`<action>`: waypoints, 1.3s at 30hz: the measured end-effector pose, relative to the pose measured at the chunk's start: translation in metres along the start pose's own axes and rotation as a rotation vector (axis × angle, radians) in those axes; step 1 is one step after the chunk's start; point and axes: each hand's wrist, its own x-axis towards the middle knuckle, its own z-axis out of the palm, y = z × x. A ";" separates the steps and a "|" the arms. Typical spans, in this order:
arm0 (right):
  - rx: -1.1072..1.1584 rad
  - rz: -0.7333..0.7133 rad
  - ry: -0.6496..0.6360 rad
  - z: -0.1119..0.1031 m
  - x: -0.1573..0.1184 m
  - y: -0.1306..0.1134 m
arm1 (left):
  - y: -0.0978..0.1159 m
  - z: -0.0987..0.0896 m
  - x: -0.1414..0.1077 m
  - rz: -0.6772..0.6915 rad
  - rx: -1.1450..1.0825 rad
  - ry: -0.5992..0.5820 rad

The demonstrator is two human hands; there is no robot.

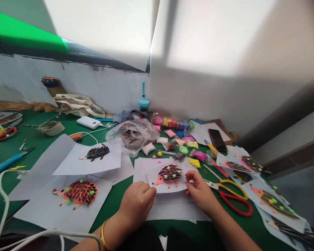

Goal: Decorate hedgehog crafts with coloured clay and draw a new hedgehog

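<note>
A small white sheet bearing a pink hedgehog (170, 175) with dark spines and green dots lies on a stack of white paper (172, 209). My left hand (138, 200), with a yellow bangle at the wrist, is closed on the sheet's lower left corner. At the right edge of the same sheet, my right hand (199, 188) pinches with thumb and forefinger. Scissors with red and yellow handles (234, 195) lie just right of my right hand. Small pink bits and a yellow ball (159, 153) rest above the stack.
Finished-looking hedgehog pictures lie left (78, 191) and right (274, 202). Behind are colourful clay packets (199, 155), a plastic bag (133, 134), a phone (217, 139) and a white power bank (89, 122). A blue craft knife (7, 164) and white cable (2, 202) lie left.
</note>
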 end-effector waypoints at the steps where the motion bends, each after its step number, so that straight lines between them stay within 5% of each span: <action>1: 0.017 0.002 0.007 -0.001 0.000 0.000 | 0.000 -0.001 0.002 0.010 -0.005 0.008; 19: 0.264 0.018 0.233 -0.039 -0.006 -0.010 | 0.015 -0.006 0.032 0.144 -0.111 0.151; 24: 0.256 0.002 0.301 -0.053 -0.003 -0.001 | 0.015 0.006 0.025 0.134 -0.163 0.067; 30: 0.243 0.030 0.337 -0.059 -0.002 0.002 | 0.013 0.022 0.019 0.081 -0.219 -0.166; 39: 0.239 0.014 0.331 -0.055 0.001 0.002 | 0.008 0.028 0.018 0.082 -0.352 -0.209</action>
